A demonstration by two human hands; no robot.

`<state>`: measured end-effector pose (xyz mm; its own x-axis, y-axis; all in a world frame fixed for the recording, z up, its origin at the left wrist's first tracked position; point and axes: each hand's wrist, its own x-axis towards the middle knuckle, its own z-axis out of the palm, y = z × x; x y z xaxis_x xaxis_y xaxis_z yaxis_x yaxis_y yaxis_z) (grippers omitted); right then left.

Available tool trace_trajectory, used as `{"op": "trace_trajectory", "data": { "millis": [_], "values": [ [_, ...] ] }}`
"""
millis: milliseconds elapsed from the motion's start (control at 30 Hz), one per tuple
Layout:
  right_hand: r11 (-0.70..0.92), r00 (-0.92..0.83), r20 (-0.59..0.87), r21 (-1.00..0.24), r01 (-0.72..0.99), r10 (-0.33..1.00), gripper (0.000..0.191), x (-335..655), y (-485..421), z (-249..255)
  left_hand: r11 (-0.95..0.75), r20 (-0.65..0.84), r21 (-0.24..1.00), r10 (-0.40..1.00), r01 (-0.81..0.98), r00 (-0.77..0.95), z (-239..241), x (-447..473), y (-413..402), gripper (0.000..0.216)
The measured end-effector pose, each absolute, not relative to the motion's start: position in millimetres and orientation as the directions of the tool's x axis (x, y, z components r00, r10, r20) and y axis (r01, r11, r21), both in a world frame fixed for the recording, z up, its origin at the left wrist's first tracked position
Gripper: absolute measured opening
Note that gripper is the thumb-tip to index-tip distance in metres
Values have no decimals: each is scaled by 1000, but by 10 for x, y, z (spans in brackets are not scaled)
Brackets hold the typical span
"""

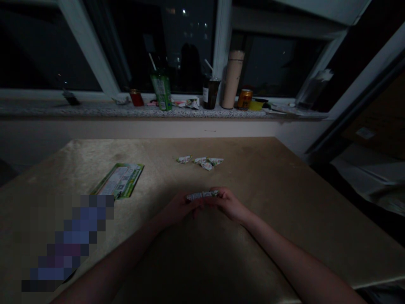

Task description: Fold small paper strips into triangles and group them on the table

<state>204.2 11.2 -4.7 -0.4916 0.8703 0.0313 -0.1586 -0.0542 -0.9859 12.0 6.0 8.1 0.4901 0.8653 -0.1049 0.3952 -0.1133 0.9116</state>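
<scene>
Close together over the middle of the table, my left hand (182, 207) and my right hand (230, 205) are both closed on a narrow folded strip of printed packaging (202, 195). The strip lies level between the fingers, pale with dark print; its exact kind is too dim to tell. Just beyond the hands lie several small folded triangles of printed packaging, one triangle (184, 159) a little apart on the left and a cluster of triangles (208, 163) to its right. A flat green-and-white printed packet (122, 179) rests on the table to the left.
A pixelated blue object (76, 232) lies near my left forearm on the table (268, 190). Along the windowsill (186, 111) stand a red-filled jar (136, 98), a green pack with a straw (162, 90), a dark drink cup (210, 93), a tall beige flask (233, 80) and an orange can (244, 99).
</scene>
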Motion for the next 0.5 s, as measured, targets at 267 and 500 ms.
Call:
{"op": "trace_trajectory", "data": {
  "millis": [267, 500],
  "values": [
    [32, -489, 49, -999, -43, 871, 33, 2075, 124, -9, -68, -150, 910, 866, 409, 477, 89, 109, 61, 45],
    [57, -593, -4, -995, 84, 805, 47, 2165, 143, 64, -56, -149, 915, 874, 400, 462, 83, 118, 80, 44]
  ]
}}
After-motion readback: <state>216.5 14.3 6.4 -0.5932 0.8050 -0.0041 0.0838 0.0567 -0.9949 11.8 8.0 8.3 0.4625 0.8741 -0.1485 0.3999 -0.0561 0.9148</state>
